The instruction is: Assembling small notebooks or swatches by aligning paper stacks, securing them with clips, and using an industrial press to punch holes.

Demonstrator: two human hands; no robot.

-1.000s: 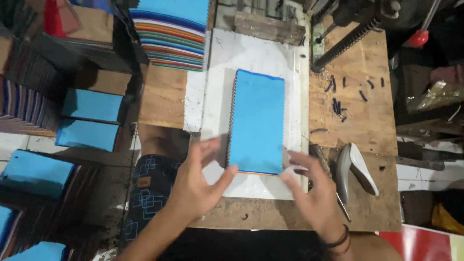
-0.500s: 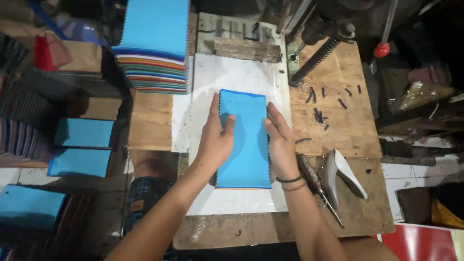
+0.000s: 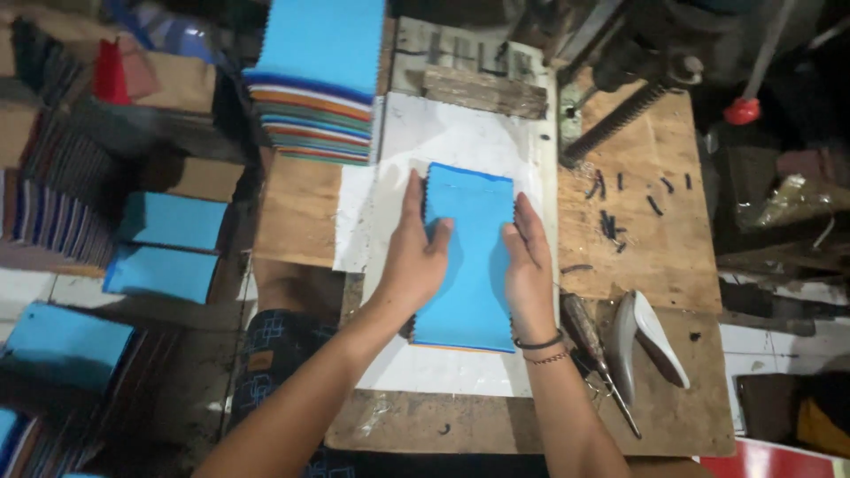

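1. Far to the left of my left hand, off the bench, I see blue-covered booklets (image 3: pixel 173 219) lying at a lower level; their exact number I cannot tell.
2. Up and to the left of my left hand sits a tall stack of multicoloured covers (image 3: pixel 319 84), topped by a blue sheet, on the wooden bench (image 3: pixel 297 208).
3. My left hand (image 3: pixel 421 257) lies flat and open, fingers extended, palm down on the left edge of the blue booklet (image 3: pixel 469 257). The thumb rests on the cover.
4. The blue booklet lies flat between my two hands, on a white board (image 3: pixel 460 133) that covers the middle of the bench. Its left edge shows a notched, serrated outline; an orange layer peeks out at its near edge.
5. My right hand (image 3: pixel 529 265) is open, fingers straight and together, pressed against the booklet's right edge. Dark bands circle that wrist.
6. Just right of my right wrist lie a slim tool with a dark handle (image 3: pixel 595 350) and a pale curved blade-like piece (image 3: pixel 651 341), both on bare wood.
7. Beyond my right hand, small dark pieces (image 3: pixel 620 217) are scattered on the bench, below a coiled metal spring part (image 3: pixel 620 115) of a machine.
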